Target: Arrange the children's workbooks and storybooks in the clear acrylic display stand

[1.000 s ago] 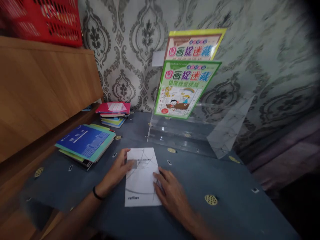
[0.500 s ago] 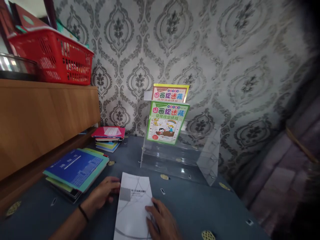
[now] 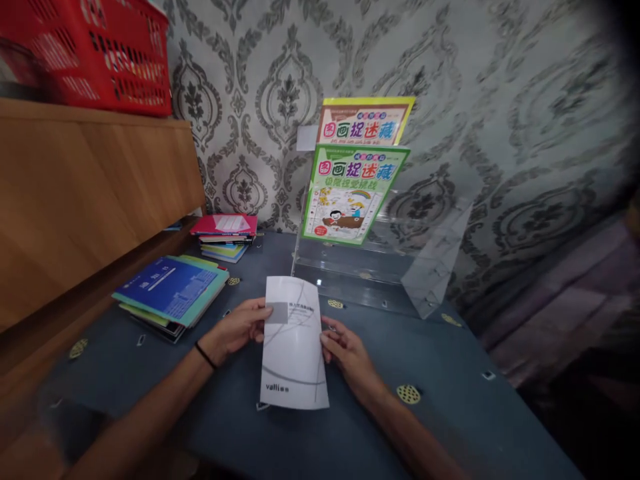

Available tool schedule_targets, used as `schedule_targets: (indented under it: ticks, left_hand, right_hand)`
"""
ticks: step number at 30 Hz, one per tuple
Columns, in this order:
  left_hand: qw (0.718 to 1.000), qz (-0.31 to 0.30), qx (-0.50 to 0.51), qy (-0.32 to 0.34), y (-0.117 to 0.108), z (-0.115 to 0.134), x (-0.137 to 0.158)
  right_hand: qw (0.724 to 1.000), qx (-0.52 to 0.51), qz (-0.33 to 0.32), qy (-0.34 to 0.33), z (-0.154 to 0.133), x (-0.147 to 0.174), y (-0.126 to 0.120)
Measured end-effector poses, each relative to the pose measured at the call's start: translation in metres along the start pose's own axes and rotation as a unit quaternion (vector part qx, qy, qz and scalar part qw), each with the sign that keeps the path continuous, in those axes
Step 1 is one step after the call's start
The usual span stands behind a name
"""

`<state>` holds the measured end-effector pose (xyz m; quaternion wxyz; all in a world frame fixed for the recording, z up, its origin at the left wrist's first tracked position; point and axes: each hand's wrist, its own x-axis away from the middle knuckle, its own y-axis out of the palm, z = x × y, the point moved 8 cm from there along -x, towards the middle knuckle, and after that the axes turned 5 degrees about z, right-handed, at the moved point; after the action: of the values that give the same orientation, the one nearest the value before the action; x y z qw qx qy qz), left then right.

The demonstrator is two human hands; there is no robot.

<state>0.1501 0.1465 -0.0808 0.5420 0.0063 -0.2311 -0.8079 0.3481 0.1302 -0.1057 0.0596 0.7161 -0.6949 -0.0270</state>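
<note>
We hold a white paper booklet w/ grey curved lines (image 3: 294, 347) over the blue-grey tablecloth (image 3: 440, 373). Left hand (image 3: 239, 327) fingers grip its left edge, right hand (image 3: 347, 350) fingers its right edge.

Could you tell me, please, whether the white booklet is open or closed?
Closed: the white booklet shows only its front cover, with no inside pages spread. The left hand and right hand grip its side edges.

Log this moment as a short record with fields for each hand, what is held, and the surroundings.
left hand: grips left edge of white paper booklet
right hand: grips booklet's right edge
booklet: lifted, tilted, above blue-grey tablecloth
behind: clear acrylic display stand holding green-bordered children's book, a yellow-bordered one behind it
left side: blue-covered book stack, red-topped book stack
</note>
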Motion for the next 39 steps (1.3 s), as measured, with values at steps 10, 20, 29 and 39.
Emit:
schedule_targets:
  ticks: [10, 20, 29, 39]
  left_hand:
    - [0.978, 0.058, -0.096, 0.178, 0.012, 0.049, -0.005]
    - [0.960, 0.034, -0.188, 0.205, 0.017, 0.029, 0.000]
    - [0.960, 0.038, -0.180, 0.210, 0.003, 0.005, -0.003]
    - [0.956, 0.030, -0.202, 0.213, -0.001, -0.001, -0.004]
  right_hand:
    - [0.982, 0.087, 0.039, -0.165, -0.057, -0.010, -0.012]
    - [0.973, 0.131, 0.042, -0.187, -0.038, 0.000, -0.008]
    - [0.983, 0.112, 0.029, -0.140, -0.013, -0.004, -0.009]
    - [0.982, 0.126, 0.034, -0.139, -0.002, -0.006, -0.013]
